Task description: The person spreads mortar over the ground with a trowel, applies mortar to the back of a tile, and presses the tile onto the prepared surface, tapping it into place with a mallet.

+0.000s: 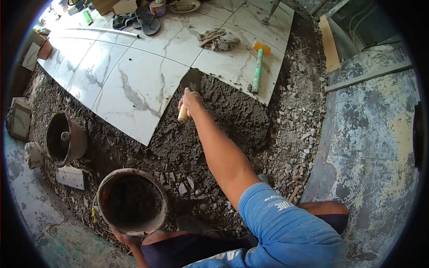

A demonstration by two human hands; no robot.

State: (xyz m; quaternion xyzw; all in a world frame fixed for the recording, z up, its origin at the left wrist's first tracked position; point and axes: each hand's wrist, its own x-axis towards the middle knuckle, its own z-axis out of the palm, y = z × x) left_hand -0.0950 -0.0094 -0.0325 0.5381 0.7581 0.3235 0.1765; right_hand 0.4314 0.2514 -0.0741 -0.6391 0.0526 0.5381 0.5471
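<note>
My right hand (191, 102) is closed round the wooden handle of a trowel (182, 114). Its mortar-coated blade lies at the inner corner between the laid tiles, over a bed of wet grey mortar (232, 105). To the left of the mortar is a white marble-patterned tile (134, 91); another tile (241, 58) borders it on the far side. At the lower left, my left hand (127, 240) is at the near rim of a large bucket (161, 203) with dark contents, its fingers partly hidden as they hold on there.
A mallet with green handle (258, 71) and a crumpled rag (217, 40) lie on the tiles. A smaller bucket (78, 138) stands left. Gravel (295, 120) runs along the scuffed wall (357, 147). Sandals (146, 21) and a straight metal bar (103, 31) lie farther back.
</note>
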